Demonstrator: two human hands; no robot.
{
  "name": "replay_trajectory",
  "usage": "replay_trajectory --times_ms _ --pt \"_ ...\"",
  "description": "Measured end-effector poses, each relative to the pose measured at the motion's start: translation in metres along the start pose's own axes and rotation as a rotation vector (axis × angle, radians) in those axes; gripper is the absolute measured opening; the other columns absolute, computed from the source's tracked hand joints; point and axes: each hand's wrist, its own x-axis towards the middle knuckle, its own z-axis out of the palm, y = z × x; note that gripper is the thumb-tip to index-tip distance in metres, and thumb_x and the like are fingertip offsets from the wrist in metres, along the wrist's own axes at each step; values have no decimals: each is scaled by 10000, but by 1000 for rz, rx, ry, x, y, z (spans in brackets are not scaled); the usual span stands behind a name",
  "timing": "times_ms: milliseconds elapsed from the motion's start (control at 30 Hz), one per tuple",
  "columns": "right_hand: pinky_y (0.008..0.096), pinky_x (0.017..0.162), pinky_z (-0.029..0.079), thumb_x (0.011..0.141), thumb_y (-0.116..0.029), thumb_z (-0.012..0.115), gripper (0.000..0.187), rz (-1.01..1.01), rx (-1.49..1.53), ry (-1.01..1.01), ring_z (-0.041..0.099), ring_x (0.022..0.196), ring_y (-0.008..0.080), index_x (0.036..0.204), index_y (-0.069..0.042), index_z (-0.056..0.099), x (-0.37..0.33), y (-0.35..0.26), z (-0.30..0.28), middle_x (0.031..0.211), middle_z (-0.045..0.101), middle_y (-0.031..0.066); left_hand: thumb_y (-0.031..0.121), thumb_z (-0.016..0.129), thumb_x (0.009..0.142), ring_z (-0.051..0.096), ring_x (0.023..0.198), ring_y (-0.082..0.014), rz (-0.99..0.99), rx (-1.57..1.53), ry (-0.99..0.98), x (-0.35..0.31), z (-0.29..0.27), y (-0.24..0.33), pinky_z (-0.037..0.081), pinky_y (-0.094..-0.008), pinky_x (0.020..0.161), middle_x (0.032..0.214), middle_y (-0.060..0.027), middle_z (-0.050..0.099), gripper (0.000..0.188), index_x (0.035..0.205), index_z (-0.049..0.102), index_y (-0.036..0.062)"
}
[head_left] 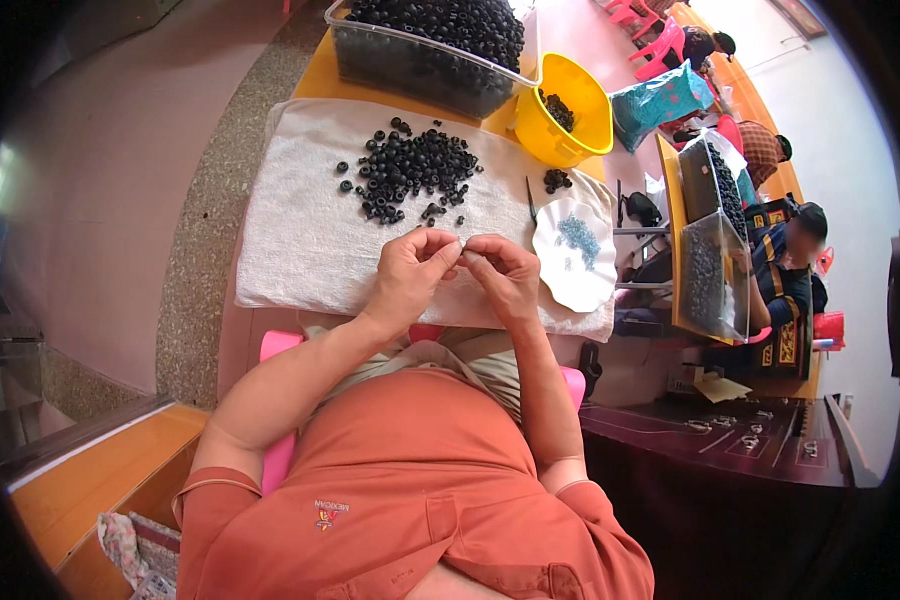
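My left hand point(416, 268) and my right hand point(504, 275) meet over the near part of a white cloth point(305, 255). Thumb and forefinger are pinched together on each, tip to tip. What they hold, if anything, is too small and too covered by the fingers to make out. Just beyond them lies a loose pile of small black rounded parts point(415, 165), some with a hole through them. Right of my right hand sits a white wavy-edged plate point(570, 290) with small pale-blue translucent pieces point(577, 237) on it. A thin dark tool point(531, 198) lies beside the plate.
A clear bin point(420, 75) full of black parts stands at the far edge, beside a yellow tub point(545, 135). A small black cluster point(557, 181) lies near the tub. To the right are another table with clear bins point(715, 265) and a seated person point(795, 255).
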Motion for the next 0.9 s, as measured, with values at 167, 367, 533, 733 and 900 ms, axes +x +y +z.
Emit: replay_trajectory --times_ms 167,367,533,733,900 --pt "226 726 530 871 32 668 125 19 -4 -4 652 829 100 996 42 663 -2 -4 1 908 681 51 119 641 931 645 779 -89 4 12 -12 0 0 0 551 -231 688 891 -46 673 155 1009 650 -15" --pt "216 692 520 875 20 666 125 68 -19 6 640 794 80 999 26 651 -4 0 0 871 680 32 116 640 929 647 767 -91 11 46 -3 -1 1 1 542 -224 678 881 -45 675 155 1006 650 -19" --pt "209 665 507 888 5 659 114 59 -75 17 624 765 68 999 13 636 -5 1 4 869 674 25 106 642 924 646 757 -87 27 62 10 -1 0 -1 529 -218 677 857 -39 678 150 1001 653 -23" --pt "212 702 508 910 25 615 73 41 -100 4 623 810 74 978 2 599 -5 1 9 888 629 11 112 641 929 628 750 -90 7 86 19 -2 1 1 531 -237 707 867 -38 670 153 1013 654 -15" --pt "229 711 507 928 38 576 73 54 -76 28 613 785 87 987 -4 585 -6 1 9 896 612 13 102 648 920 623 720 -79 50 93 93 2 -1 4 542 -224 663 836 -34 668 141 980 658 -24"
